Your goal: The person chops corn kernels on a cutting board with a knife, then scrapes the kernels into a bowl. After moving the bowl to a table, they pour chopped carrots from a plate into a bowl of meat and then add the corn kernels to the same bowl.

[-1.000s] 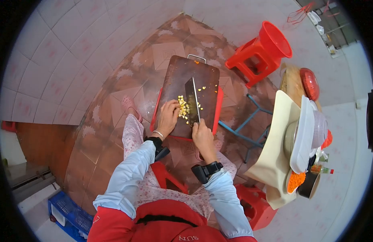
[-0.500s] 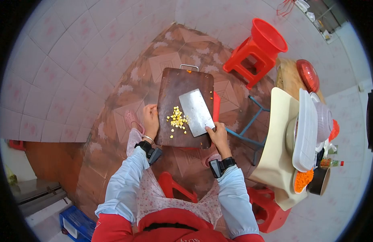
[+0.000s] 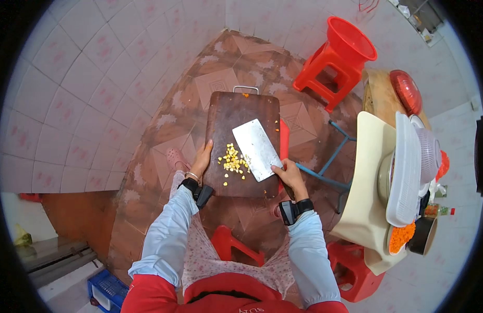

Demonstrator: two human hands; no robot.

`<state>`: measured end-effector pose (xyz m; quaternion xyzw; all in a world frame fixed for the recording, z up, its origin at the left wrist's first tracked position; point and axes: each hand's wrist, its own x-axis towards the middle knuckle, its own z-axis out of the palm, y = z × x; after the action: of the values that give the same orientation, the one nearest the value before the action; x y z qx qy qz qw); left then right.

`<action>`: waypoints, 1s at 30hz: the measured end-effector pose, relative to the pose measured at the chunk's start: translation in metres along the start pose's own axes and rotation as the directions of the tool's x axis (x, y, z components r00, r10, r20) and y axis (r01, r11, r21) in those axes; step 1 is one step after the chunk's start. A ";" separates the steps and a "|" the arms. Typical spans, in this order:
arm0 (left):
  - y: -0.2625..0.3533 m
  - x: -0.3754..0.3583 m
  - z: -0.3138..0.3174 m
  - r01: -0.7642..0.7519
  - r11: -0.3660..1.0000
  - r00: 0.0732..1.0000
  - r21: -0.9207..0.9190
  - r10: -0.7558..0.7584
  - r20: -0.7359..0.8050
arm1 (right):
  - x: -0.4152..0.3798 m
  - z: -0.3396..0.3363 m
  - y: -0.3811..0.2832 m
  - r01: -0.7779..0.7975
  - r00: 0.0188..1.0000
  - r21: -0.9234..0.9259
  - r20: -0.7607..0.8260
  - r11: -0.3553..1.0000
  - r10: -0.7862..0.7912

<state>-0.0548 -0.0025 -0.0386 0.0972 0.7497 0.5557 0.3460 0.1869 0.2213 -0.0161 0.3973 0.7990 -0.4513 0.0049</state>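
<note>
A dark wooden cutting board [image 3: 228, 109] with a metal handle at its far end lies in front of me. Small yellow-white pieces, which look like cut corn, form a loose pile [image 3: 233, 160] on its left half. My right hand [image 3: 292, 176] is closed around the handle of a cleaver [image 3: 256, 148]. The broad blade lies nearly flat over the board, its left edge close to the pile. At the board's left edge, my left hand [image 3: 201, 159] grips the side, its thumb near the top surface and the other fingers partly hidden.
On the right, a cream chair [image 3: 361, 177] holds a white plastic tray [image 3: 403, 172] and a bowl of chopped orange bits [image 3: 402, 237]. A red stool [image 3: 330, 75] carrying a red basin [image 3: 352, 39] stands at the back. Another red stool [image 3: 356, 268] is at lower right.
My left hand's fingers have shifted at the board's edge, and the thumb now shows near the top. The cleaver stays near the pile, its handle now more visible below my right hand.
</note>
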 end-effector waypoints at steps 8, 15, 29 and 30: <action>-0.079 -0.060 0.005 0.015 0.996 1.000 0.087 -0.015 -0.005 | -0.084 -0.006 0.009 0.004 1.000 -0.065 -0.006 0.998 -0.004; -0.104 -0.168 -0.005 0.105 0.984 0.994 0.145 -0.109 0.019 | -0.176 0.023 0.060 -0.028 0.998 -0.051 0.057 0.998 0.030; -0.069 -0.245 0.033 -0.572 0.497 0.729 0.652 0.673 0.127 | -0.281 0.060 -0.036 0.222 0.935 -0.384 -0.178 0.896 -0.308; -0.073 -0.244 0.036 -0.568 0.421 0.713 0.707 0.681 0.167 | -0.283 0.071 -0.031 0.227 0.932 -0.388 -0.181 0.893 -0.315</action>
<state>0.1664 -0.1312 -0.0094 0.4547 0.8345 0.3111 -0.0084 0.3357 -0.0170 0.0679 0.3250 0.9106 -0.2419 -0.0820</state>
